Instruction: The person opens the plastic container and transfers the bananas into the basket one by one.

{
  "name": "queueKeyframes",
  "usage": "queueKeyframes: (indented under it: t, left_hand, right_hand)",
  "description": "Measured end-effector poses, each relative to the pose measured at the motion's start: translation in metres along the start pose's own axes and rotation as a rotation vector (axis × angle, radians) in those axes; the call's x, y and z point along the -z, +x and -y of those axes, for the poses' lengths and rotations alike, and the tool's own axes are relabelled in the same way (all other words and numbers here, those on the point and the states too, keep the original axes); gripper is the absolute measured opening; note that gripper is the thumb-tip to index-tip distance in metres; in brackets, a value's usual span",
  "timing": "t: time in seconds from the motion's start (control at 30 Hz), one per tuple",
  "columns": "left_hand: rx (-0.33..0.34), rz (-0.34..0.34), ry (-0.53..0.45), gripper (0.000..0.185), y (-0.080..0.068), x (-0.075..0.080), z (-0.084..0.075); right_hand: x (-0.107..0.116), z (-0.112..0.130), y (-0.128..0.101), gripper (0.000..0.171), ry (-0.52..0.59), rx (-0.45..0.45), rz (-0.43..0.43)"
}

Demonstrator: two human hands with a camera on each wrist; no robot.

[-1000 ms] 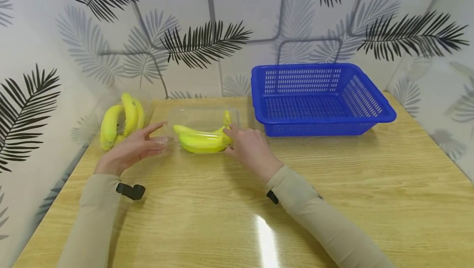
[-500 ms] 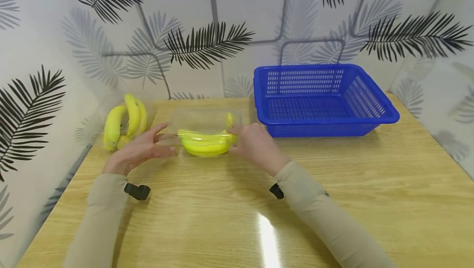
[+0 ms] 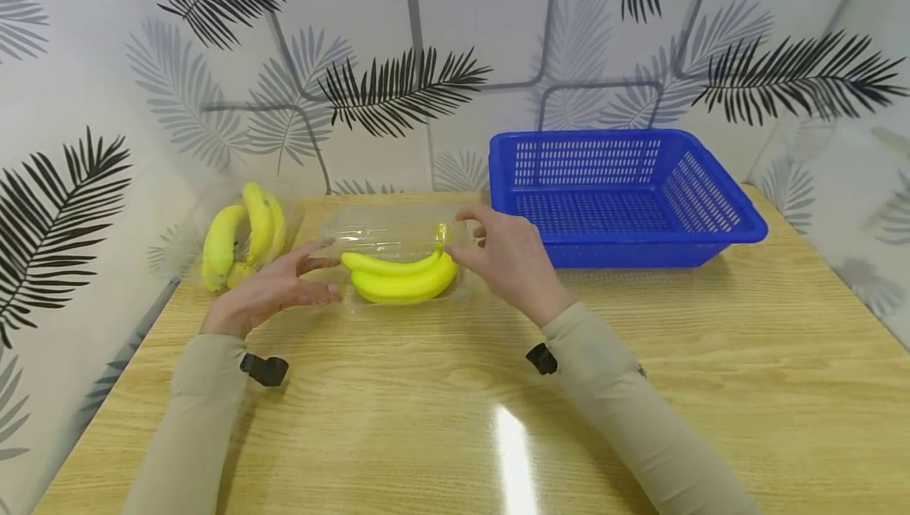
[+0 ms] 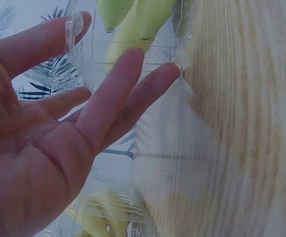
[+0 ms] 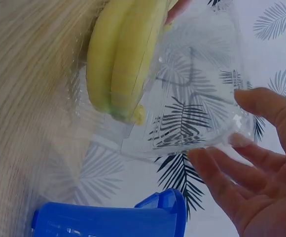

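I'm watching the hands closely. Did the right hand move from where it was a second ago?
Yes. The right hand has moved up and away from the person, nearer the blue basket, with its fingers on the clear box's lid.

What you can't fully see around the clear box

Your right hand [image 3: 508,262] covers the right end of the clear plastic box [image 3: 387,234] in the head view, hiding the banana stems there. The box's walls nearly vanish against the counter [image 3: 711,357], so its outline is hard to trace. In the left wrist view the bananas [image 4: 133,22] are cut off by the top edge, and your left hand [image 4: 44,148] runs off the left edge. A second box round the far bananas [image 3: 242,234] is barely discernible.
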State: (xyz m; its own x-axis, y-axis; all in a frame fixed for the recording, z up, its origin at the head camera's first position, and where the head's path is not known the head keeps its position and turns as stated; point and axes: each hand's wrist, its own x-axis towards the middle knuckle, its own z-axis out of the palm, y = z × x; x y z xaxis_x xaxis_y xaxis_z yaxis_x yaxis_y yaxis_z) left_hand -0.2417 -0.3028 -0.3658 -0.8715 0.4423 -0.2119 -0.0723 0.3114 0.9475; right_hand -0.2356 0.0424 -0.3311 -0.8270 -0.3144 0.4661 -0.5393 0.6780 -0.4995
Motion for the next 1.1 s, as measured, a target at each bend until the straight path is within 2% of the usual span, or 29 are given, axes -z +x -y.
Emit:
queueKeyframes:
  t: [0.17,0.47,0.63,0.73,0.83,0.9,1.1]
  left_hand:
    - [0.015,0.000,0.045,0.087,-0.001,0.001,-0.001]
    - [0.021,0.008,0.043,0.084,-0.002,0.000,-0.002]
    - [0.029,-0.002,0.064,0.084,-0.003,0.000,-0.003]
    - [0.034,-0.010,0.082,0.084,-0.003,0.000,-0.003]
    - [0.035,-0.012,0.079,0.084,-0.003,0.000,-0.003]
    - [0.034,-0.012,0.069,0.084,-0.003,0.000,-0.003]
    - [0.040,-0.010,0.059,0.081,-0.003,-0.001,-0.004]
  right_hand:
    - [0.001,-0.001,0.003,0.039,-0.039,0.035,-0.083]
    - [0.000,0.000,0.005,0.038,0.031,-0.030,-0.101]
    - [0.000,-0.002,0.005,0.038,0.125,-0.034,-0.096]
    - [-0.001,-0.004,0.006,0.055,0.170,0.005,-0.082]
    - [-0.003,-0.006,0.007,0.081,0.168,0.050,-0.043]
    - [-0.004,-0.007,0.008,0.091,0.153,0.074,-0.015]
    - [-0.009,-0.006,0.007,0.093,0.109,0.106,0.018]
